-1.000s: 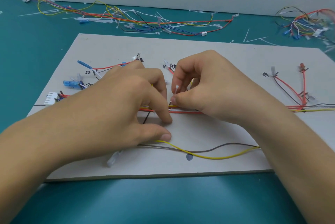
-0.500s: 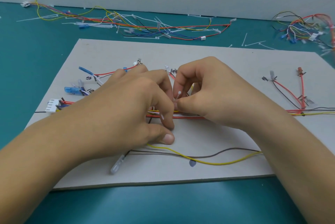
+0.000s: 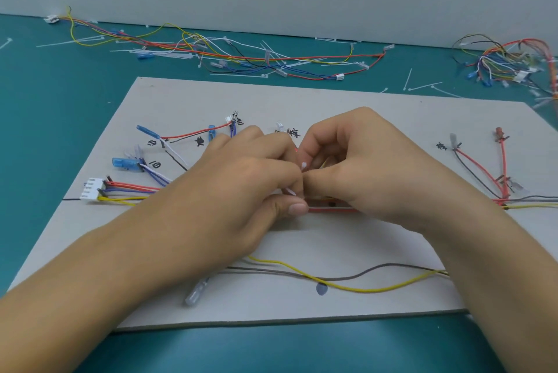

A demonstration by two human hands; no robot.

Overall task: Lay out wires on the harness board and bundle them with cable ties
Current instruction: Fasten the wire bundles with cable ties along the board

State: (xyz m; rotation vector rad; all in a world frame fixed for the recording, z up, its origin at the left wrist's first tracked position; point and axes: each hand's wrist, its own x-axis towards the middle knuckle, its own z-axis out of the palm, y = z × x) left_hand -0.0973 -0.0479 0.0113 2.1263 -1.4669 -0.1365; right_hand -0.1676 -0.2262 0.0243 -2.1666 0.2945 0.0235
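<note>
A grey harness board [image 3: 347,101] lies on the teal table. Coloured wires run across its middle as a bundle [image 3: 335,209], from a white connector [image 3: 92,193] at the left to branches at the right [image 3: 483,173]. My left hand [image 3: 241,188] and my right hand [image 3: 362,167] meet over the bundle at the board's centre. Both pinch a white cable tie [image 3: 303,166] whose head sticks up between the fingertips; its tail [image 3: 290,191] shows by my left thumb. How far the tie wraps the wires is hidden by my fingers.
A loose yellow wire [image 3: 356,288] and a brown wire [image 3: 377,268] curve across the board's near part. Blue terminals [image 3: 125,163] lie at the board's left. Spare harnesses and cable ties lie behind the board [image 3: 256,55] and at the back right [image 3: 507,61].
The view has tilted down, so the board sits lower in frame. My left thumb has moved up from the yellow wire to the bundle, closing against the right hand's fingertips.
</note>
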